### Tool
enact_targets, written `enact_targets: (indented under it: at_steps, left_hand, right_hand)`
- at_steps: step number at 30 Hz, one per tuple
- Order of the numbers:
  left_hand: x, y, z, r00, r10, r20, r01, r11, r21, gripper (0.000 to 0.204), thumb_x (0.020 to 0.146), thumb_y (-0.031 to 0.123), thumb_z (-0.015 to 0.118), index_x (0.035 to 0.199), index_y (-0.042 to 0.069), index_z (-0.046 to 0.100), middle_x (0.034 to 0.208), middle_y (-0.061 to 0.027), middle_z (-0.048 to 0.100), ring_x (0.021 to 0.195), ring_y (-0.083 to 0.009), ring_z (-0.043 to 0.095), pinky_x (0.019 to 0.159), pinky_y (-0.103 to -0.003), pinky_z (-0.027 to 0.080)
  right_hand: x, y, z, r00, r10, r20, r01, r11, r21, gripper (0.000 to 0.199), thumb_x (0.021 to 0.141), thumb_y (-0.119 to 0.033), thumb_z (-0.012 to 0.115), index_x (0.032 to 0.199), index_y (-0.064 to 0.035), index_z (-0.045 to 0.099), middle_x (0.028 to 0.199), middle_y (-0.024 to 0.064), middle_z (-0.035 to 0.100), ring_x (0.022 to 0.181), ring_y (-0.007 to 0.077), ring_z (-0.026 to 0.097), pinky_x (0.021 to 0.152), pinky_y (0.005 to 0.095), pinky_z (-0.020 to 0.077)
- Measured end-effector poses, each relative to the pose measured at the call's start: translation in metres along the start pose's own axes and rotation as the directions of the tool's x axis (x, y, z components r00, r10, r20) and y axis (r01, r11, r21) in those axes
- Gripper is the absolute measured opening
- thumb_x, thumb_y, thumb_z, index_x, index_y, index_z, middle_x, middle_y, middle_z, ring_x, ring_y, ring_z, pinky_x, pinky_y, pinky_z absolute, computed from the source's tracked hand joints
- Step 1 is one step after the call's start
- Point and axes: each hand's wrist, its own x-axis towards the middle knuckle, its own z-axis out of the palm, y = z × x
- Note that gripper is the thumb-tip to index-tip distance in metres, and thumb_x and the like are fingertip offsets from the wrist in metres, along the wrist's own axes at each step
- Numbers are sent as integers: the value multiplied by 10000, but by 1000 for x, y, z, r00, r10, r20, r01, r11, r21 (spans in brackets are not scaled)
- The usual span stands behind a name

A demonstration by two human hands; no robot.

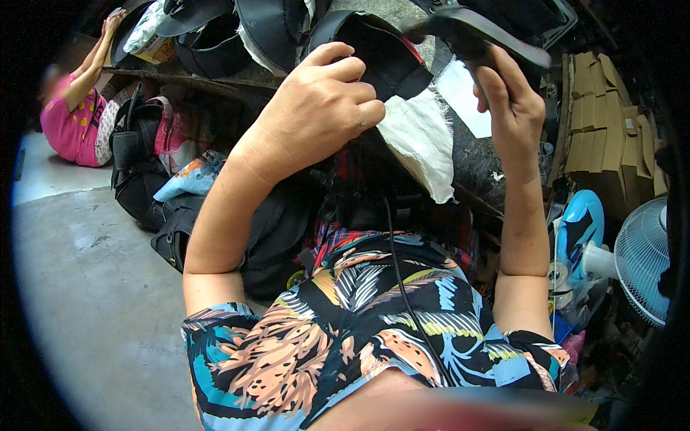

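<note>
1. Black curved piece (388, 68) is up on the bench (483, 167), pretty much shaped already, I'd say.
2. Left hand (338, 97) is curled at its near side; honestly can't tell from this angle if it's pinching anything.
3. Right hand (510, 108) has a grip on a dark elongated thing (474, 36).
4. White cloth (424, 136) hangs loose and frayed, so tidying's probably left.

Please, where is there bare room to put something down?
The grey floor at left has bare room, bordered by the black bags and, farther up, a person in pink. It is crowded near the left hand, with black pieces and white cloth, and at right, with the fan and cardboard.
</note>
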Motion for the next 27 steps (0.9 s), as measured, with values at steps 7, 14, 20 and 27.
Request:
enact_targets:
  at_steps: [7,14,20,27]
  left_hand:
    - [1,-2,2,999,-7,-46,7,1000,4,62,677,99,613,706,106,559,670,-18,517,763,-214,559,966,-398,465]
    - [1,-4,2,1000,-10,-23,10,1000,-9,72,669,86,610,692,100,543,670,-32,518,770,-226,563,958,-397,464]
    - [9,-4,0,998,-16,-59,17,1000,15,116,623,65,629,698,97,547,679,-37,537,769,-248,572,922,-389,476]
    - [3,-4,-17,881,-313,-354,252,945,-208,248,562,-58,627,757,95,640,727,-38,628,730,-269,588,746,-357,469]
  right_hand:
    - [-17,-6,-10,969,66,238,71,848,-524,346,901,-398,640,1176,-193,685,940,117,714,837,304,695,712,354,545]
    - [-9,-5,3,997,68,29,-62,984,-169,285,916,-287,660,1133,-107,691,866,124,723,732,243,712,666,332,550]
    - [-7,26,11,966,-92,241,187,892,-412,329,902,-430,615,1133,-213,701,957,96,718,835,313,686,703,372,545]
    - [-26,48,-36,991,137,-3,-111,790,-603,302,825,-236,728,1123,-190,721,1021,65,715,900,235,685,778,333,528]
